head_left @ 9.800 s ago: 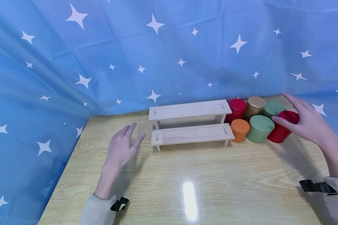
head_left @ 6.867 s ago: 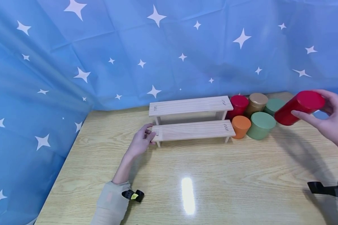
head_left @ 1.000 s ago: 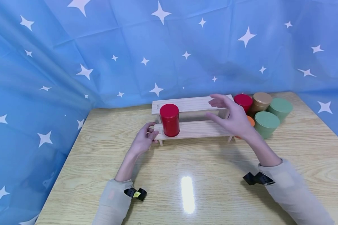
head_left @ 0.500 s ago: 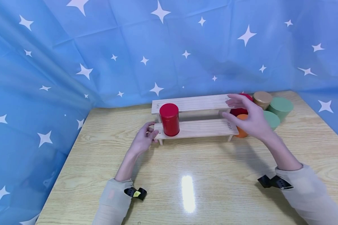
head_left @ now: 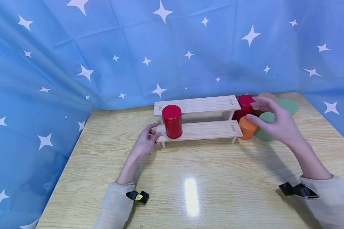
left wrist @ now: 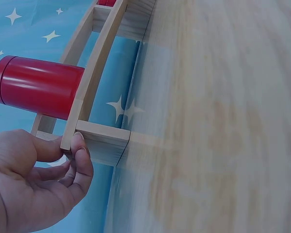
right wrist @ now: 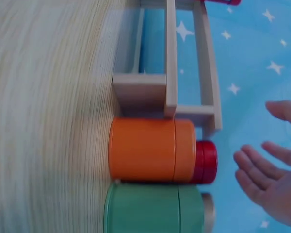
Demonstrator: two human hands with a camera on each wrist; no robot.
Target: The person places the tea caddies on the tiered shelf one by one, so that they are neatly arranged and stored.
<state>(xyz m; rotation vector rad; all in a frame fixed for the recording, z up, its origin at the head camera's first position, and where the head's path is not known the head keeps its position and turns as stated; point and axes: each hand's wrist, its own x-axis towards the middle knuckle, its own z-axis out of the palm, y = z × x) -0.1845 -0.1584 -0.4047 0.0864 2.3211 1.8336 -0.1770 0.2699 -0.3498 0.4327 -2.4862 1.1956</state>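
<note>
A two-tier wooden shelf [head_left: 206, 130] stands at the back of the table. My left hand [head_left: 144, 142] pinches the left end of its lower board between thumb and fingers, seen closely in the left wrist view. On that board, near the left end, a red canister [head_left: 173, 124] stands upright. My right hand [head_left: 278, 122] is raised over the cans right of the shelf, fingers apart and holding nothing. Beneath and beside it are an orange canister [head_left: 247, 128], a second red canister [head_left: 243, 108] and a green canister [right wrist: 145, 208]. The hand partly hides the green and brown ones.
Partly covered by my right hand, a brown canister [head_left: 267, 95] and another green canister [head_left: 289, 105] stand at the back right. A blue star-patterned cloth [head_left: 189, 47] hangs behind the wooden table [head_left: 218, 181] and along its left side.
The red canister went from the right-hand group onto the lower board. My left hand came to the board's end and stayed. Over the last second my right hand moved right, away from the shelf.
</note>
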